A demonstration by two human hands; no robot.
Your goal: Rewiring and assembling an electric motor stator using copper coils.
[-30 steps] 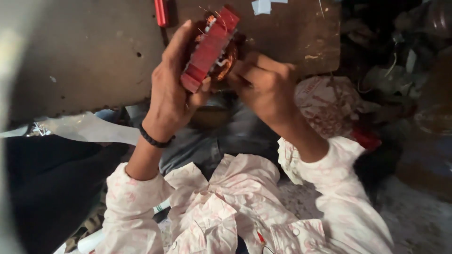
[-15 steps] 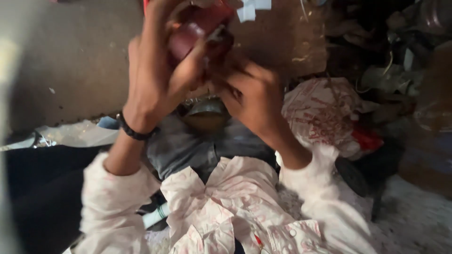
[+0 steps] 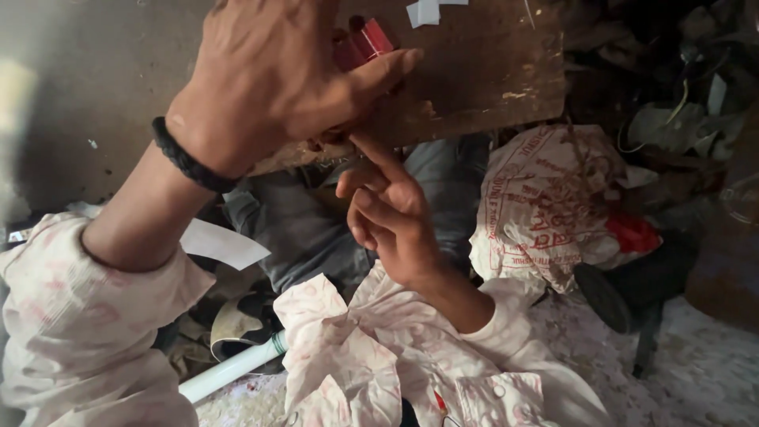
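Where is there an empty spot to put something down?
The brown board is bare right of the left hand, below the paper scraps. The speckled floor at bottom right is open too. Around the printed bag and the right hand it's crowded.

Worn wooden board (image 3: 474,71), paper scrap (image 3: 423,11)

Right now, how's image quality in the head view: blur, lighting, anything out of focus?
Head view: dim and soft throughout; left hand close to the lens, large, hiding most of the red part; right hand fairly clear; right-side clutter lost in shadow; pale blur at left edge.
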